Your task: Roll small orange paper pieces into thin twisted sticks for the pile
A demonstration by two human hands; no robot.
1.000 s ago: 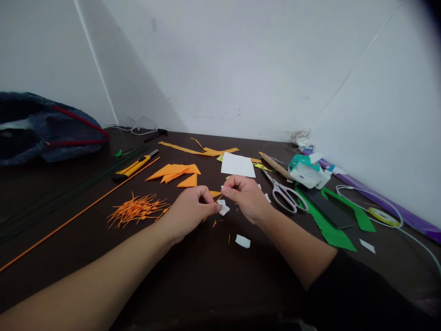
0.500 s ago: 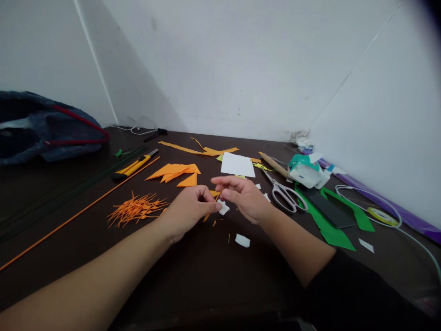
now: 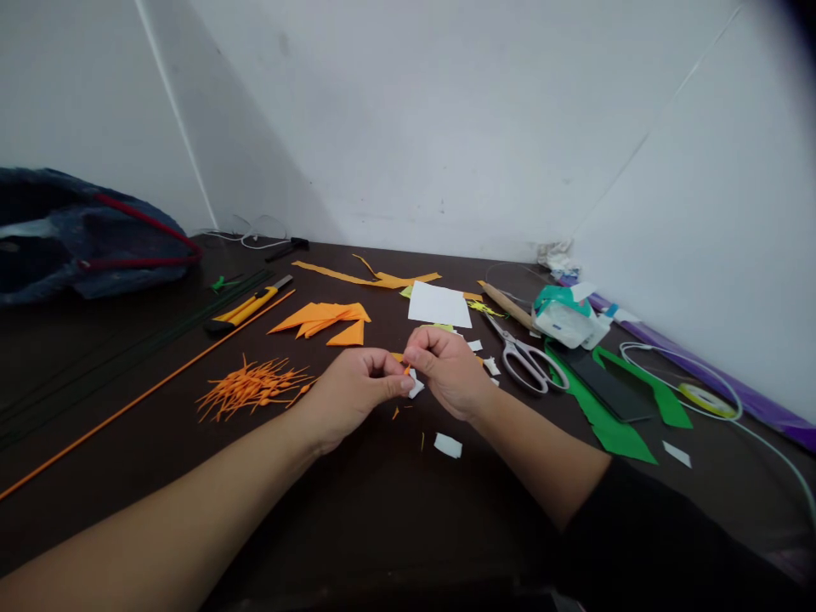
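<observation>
Between the fingertips of both hands is a small orange paper piece [image 3: 407, 371], mostly hidden by the fingers. My left hand [image 3: 360, 387] pinches it from the left, thumb against index finger. From the right, my right hand [image 3: 446, 365] pinches its upper end, the fingers curled in. White paper scraps [image 3: 416, 387] lie on the table just behind and below the fingertips. To the left of my left hand lies a heap of thin twisted orange paper pieces [image 3: 255, 387]. Folded orange paper pieces [image 3: 322, 317] rest behind that hand.
Scissors [image 3: 524, 355] lie right of my right hand, near a white paper sheet [image 3: 439, 304]. A yellow utility knife [image 3: 248, 308] and an orange stick [image 3: 159, 391] are at left. Green paper [image 3: 612, 433], a dark phone-like slab [image 3: 603, 382] and a tissue pack [image 3: 567, 316] lie at right.
My right hand's fingers have curled in from a looser, more stretched pose into a tight pinch. The thin orange strip between the hands now shows only as a small bit. My left hand has barely moved.
</observation>
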